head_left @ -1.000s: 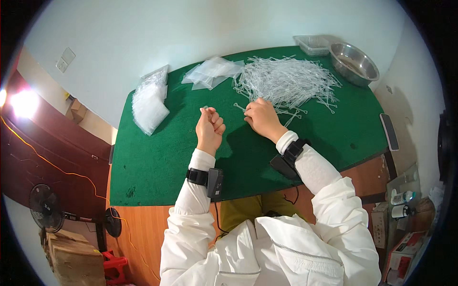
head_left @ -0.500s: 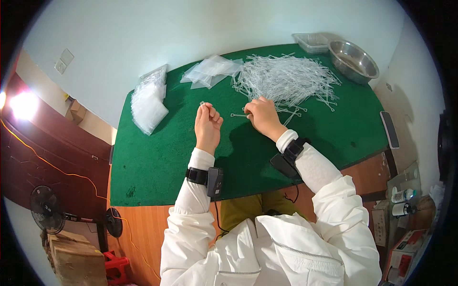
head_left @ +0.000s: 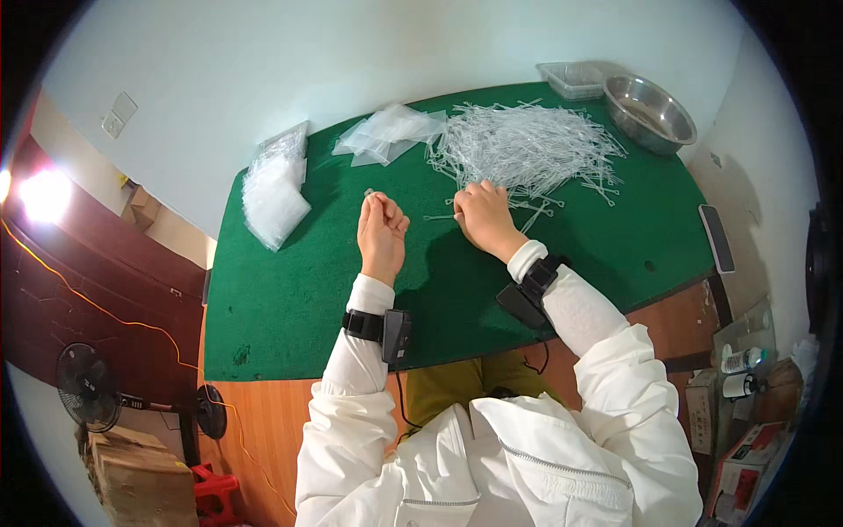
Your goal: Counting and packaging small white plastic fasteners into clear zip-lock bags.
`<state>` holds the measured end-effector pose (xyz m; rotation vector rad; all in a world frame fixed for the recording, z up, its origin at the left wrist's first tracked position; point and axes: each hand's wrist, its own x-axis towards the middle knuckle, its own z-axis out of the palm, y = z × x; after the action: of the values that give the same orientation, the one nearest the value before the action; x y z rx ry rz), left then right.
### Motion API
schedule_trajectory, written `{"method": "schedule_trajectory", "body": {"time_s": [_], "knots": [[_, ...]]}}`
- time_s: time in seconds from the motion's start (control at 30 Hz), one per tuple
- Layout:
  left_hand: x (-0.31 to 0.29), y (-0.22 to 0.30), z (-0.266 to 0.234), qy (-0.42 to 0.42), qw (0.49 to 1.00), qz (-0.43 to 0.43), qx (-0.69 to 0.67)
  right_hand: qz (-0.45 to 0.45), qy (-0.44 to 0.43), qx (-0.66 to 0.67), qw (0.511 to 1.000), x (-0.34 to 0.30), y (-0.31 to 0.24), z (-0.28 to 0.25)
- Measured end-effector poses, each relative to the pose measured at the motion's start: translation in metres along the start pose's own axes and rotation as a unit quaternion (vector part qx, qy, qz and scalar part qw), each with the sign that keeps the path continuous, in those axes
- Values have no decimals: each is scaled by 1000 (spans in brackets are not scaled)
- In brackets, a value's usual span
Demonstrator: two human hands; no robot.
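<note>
A heap of thin clear plastic sticks with small looped ends (head_left: 531,145) lies at the far middle and right of the green-topped table. At the heap's near left edge is my right hand (head_left: 486,218), palm down with its fingers curled. One clear stick (head_left: 436,217) juts out leftward from under its thumb side; the fingertips themselves are mostly hidden. My left hand (head_left: 382,235) is raised over the table, further left, closed in a pinch. A small clear looped end (head_left: 370,191) pokes out above its thumb and forefinger, and the rest is covered by the fingers.
Clear plastic bags lie in a stack (head_left: 275,198) at the table's left and in a flat pile (head_left: 391,133) at the back. A clear plastic tray (head_left: 572,81) and a steel bowl (head_left: 650,114) occupy the far right corner. A phone-like slab (head_left: 716,239) sits by the right edge.
My right hand has shifted very slightly, its fingers less raised, and the stick beside its thumb sits a little nearer me. My left hand stays almost where it was, still pinched.
</note>
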<state>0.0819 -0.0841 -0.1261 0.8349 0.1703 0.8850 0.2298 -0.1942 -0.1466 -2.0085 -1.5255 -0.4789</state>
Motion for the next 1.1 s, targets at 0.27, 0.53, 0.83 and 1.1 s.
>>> {"method": "schedule_trajectory", "body": {"time_s": [0.27,0.53,0.83,1.1], "knots": [[1,0,0,-5,1000,-12,-10,-26,57,152,986,11,0,-5],[-1,0,4,-38,998,-41,-42,99,31,465,879,8,-7,-4],[0,-3,1,-23,998,-32,-42,133,-61,645,750,6,-24,-16],[-5,-11,11,-42,998,-37,-2,173,-180,672,697,0,-36,-19]]}}
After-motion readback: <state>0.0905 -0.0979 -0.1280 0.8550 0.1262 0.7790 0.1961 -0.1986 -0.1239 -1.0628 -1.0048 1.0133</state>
